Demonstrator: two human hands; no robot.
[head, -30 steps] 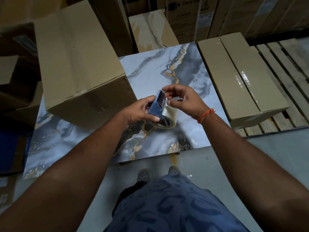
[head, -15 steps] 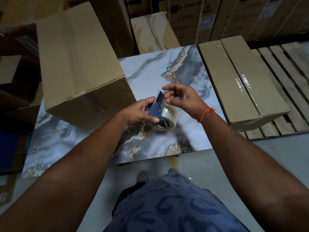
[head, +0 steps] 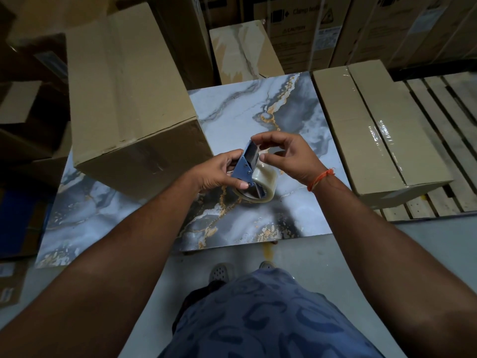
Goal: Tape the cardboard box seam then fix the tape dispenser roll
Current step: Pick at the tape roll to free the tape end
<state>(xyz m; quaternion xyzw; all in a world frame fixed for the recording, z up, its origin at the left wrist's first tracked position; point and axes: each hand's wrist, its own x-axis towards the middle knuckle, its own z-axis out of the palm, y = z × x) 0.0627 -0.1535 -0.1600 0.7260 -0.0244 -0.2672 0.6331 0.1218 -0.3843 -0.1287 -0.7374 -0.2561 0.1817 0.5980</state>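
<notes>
The big box (head: 134,99) looks done, and now the left hand (head: 219,171) grips the tape dispenser (head: 245,166) while the right hand (head: 286,156) pinches at its tape, not fixed yet.

Floor: pale grey concrete (head: 309,257), smooth, with a small orange stain near the slab's front edge.
Work surface: marble-patterned slab (head: 245,104), blue-grey with gold veining.
Right side: wooden pallet (head: 449,104), slats pale and worn.
Rear: stacked printed cartons (head: 296,27), some film-wrapped.
Left side: dim flattened cardboard (head: 18,102), blue panel (head: 15,223) beneath.
Light: low, cool, overhead.
</notes>
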